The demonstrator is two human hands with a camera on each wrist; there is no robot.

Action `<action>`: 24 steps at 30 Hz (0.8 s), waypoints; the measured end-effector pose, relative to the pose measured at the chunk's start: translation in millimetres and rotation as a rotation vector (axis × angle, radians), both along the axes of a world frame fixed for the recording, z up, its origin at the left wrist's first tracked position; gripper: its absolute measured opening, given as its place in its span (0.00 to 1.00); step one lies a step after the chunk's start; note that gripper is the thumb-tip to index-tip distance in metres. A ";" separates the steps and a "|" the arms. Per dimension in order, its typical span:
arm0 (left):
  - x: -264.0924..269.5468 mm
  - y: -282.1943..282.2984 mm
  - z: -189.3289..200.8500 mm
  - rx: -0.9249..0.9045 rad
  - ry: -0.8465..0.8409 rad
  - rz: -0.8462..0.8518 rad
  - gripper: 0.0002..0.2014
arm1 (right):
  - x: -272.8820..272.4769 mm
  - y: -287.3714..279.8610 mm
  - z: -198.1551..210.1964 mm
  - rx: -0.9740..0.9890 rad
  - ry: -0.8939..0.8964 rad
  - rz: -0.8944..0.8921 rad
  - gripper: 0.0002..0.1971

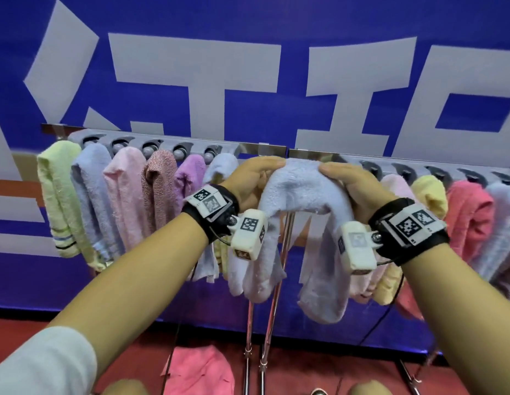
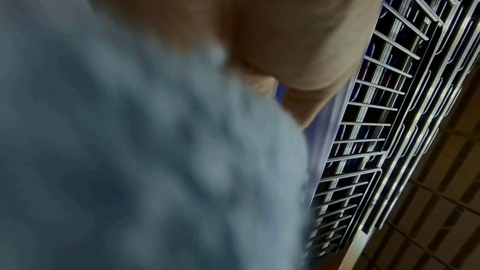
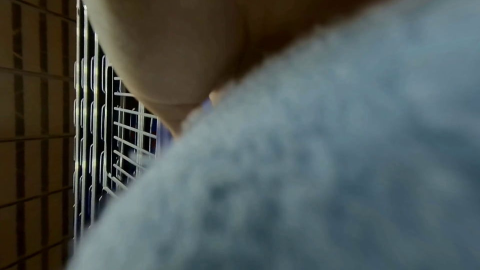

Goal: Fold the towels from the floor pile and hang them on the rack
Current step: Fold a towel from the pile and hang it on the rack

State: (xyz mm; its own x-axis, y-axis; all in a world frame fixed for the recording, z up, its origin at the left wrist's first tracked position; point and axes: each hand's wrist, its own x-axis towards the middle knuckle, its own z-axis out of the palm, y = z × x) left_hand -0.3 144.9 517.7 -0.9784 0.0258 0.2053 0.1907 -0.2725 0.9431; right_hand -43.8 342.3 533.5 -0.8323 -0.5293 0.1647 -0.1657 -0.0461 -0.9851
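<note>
A: Where's the towel right now?

B: Centre of the head view. The pale blue towel (image 1: 300, 195) is draped over the rack (image 1: 265, 148), two tails hanging down toward the lower middle of the frame.

A: Hands?

B: Left hand (image 1: 249, 178) on the fold's left shoulder, right hand (image 1: 352, 185) on its right. Both lie over the top with fingers bent round the cloth, so each grip is holding the towel. Wrist views just show palm against blurry blue pile, wire bars behind.

A: Why hold it there?

B: My guess: one hand per side keeps the fold centred on the bar so the tails hang even and it doesn't slide off.

A: Why that spot?

B: It's the gap. Folded towels already fill the left of the frame, green towel (image 1: 58, 189) outermost, and more at right, including a red towel (image 1: 470, 220). Middle slot was the free one.

A: Anything left?

B: A pink towel (image 1: 198, 372) on the floor, bottom centre. Looks like the next one.
</note>
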 end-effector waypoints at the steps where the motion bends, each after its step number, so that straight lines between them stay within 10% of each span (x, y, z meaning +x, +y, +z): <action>1: -7.1 5.8 2.2 0.008 0.007 0.008 0.11 | -5.0 9.4 2.8 0.003 0.004 -0.042 0.25; 8: -49.6 57.8 2.9 -0.039 0.029 0.024 0.06 | -40.8 57.0 9.8 0.050 0.017 -0.296 0.06; 24: -139.5 85.9 0.5 -0.002 0.028 0.099 0.07 | -119.9 66.6 25.2 0.461 0.273 -0.543 0.12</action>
State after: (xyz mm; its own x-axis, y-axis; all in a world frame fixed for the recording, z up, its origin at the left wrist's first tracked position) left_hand -139.8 230.8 518.2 -0.9700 -0.0699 0.2330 0.2432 -0.2487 0.9376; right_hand -163.7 408.8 558.7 -0.9568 -0.1220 0.2639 -0.2881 0.5178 -0.8055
